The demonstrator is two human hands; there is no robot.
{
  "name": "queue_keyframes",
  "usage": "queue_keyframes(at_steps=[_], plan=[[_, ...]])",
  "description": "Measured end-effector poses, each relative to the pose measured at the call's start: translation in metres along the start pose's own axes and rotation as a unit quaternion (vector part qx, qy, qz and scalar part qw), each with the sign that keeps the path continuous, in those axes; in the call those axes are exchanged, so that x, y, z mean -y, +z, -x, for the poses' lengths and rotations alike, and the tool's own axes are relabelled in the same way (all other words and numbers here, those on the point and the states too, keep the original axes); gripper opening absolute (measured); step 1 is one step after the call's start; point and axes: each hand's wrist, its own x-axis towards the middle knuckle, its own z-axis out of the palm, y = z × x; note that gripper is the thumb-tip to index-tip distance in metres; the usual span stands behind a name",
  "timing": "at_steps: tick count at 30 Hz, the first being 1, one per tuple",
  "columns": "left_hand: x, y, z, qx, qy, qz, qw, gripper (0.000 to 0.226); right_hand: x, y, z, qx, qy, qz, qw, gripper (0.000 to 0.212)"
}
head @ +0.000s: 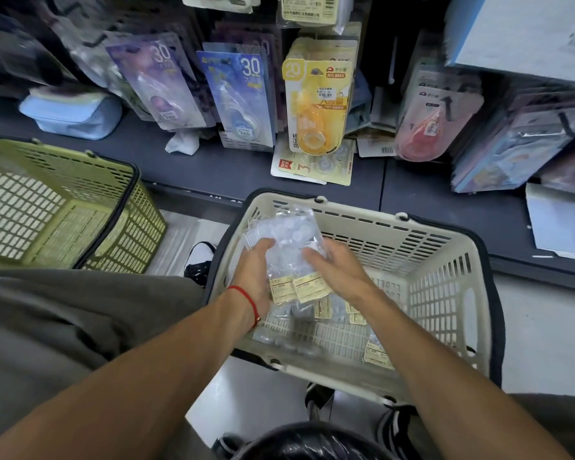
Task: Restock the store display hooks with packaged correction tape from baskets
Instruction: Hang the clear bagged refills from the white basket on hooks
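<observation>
Both hands are inside the cream basket (pixel 445 280) on the floor. My left hand (pixel 254 272) grips a stack of clear correction tape packs (pixel 287 239) with yellow labels, lifted above the basket floor. My right hand (pixel 336 267) holds the same stack from the right side. More clear packs (pixel 377 353) lie loose on the basket bottom. Above, display hooks carry hanging correction tape: purple packs (pixel 156 81), blue packs (pixel 238 94), yellow packs (pixel 317 104) and pink packs (pixel 429 124).
A green basket (pixel 57 207) stands at the left by the dark shelf base (pixel 412 184). A blue pouch (pixel 72 114) and loose packs (pixel 312 167) lie on the shelf. My knees and shoes frame the cream basket. White boxes (pixel 528 31) hang at upper right.
</observation>
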Motion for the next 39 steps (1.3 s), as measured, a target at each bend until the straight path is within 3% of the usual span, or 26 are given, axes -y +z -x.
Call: queue_keyframes(at_steps=[3,5,7,8,9,11,14,17,22,26,29,31,33,36,39], plan=[[0.002,-0.008,-0.004,-0.012,0.087,-0.042,0.995,0.080,0.005,0.017,-0.007,-0.059,-0.063,0.141,0.986,0.043],[-0.002,-0.014,-0.003,-0.034,0.134,-0.064,0.988,0.070,-0.003,0.020,-0.010,-0.084,-0.057,0.133,0.986,0.042],[-0.010,-0.023,-0.003,-0.056,0.164,-0.082,0.981,0.066,-0.024,0.024,-0.016,-0.043,-0.052,0.225,0.972,0.032],[-0.013,-0.026,-0.004,-0.061,0.180,-0.095,0.977,0.063,-0.036,0.029,-0.018,0.015,-0.043,0.303,0.952,0.023],[-0.017,-0.030,-0.005,-0.062,0.196,-0.099,0.974,0.060,-0.048,0.036,-0.017,0.083,-0.033,0.383,0.920,0.027],[-0.023,-0.037,-0.006,-0.057,0.203,-0.077,0.974,0.069,-0.072,0.052,-0.016,0.163,-0.038,0.511,0.843,0.059],[-0.026,-0.042,-0.009,-0.050,0.206,-0.059,0.976,0.088,-0.088,0.062,-0.019,0.124,-0.075,0.590,0.794,0.085],[-0.027,-0.044,-0.010,-0.048,0.215,-0.063,0.973,0.079,-0.089,0.046,-0.022,0.103,-0.008,0.558,0.824,0.092],[-0.029,-0.035,-0.004,-0.062,0.230,-0.094,0.967,0.077,-0.059,-0.011,-0.005,0.080,0.062,0.325,0.940,0.092],[-0.034,-0.019,0.008,-0.049,0.287,-0.095,0.952,0.066,0.018,-0.062,0.017,0.020,0.013,0.154,0.988,0.085],[-0.039,0.006,0.033,0.021,0.327,-0.094,0.940,0.060,0.080,-0.089,0.034,-0.040,-0.040,0.073,0.996,0.052],[-0.046,0.030,0.054,0.075,0.350,-0.075,0.931,0.070,0.116,-0.103,0.043,-0.085,-0.063,0.092,0.990,0.039],[-0.059,0.051,0.074,0.107,0.372,-0.064,0.920,0.074,0.147,-0.115,0.050,-0.137,-0.083,0.092,0.983,0.033],[-0.090,0.078,0.095,0.112,0.443,-0.079,0.886,0.054,0.188,-0.129,0.057,-0.182,-0.136,0.070,0.971,0.025],[-0.132,0.093,0.115,0.101,0.482,-0.104,0.864,0.072,0.231,-0.140,0.057,-0.211,-0.182,0.057,0.959,0.028]])
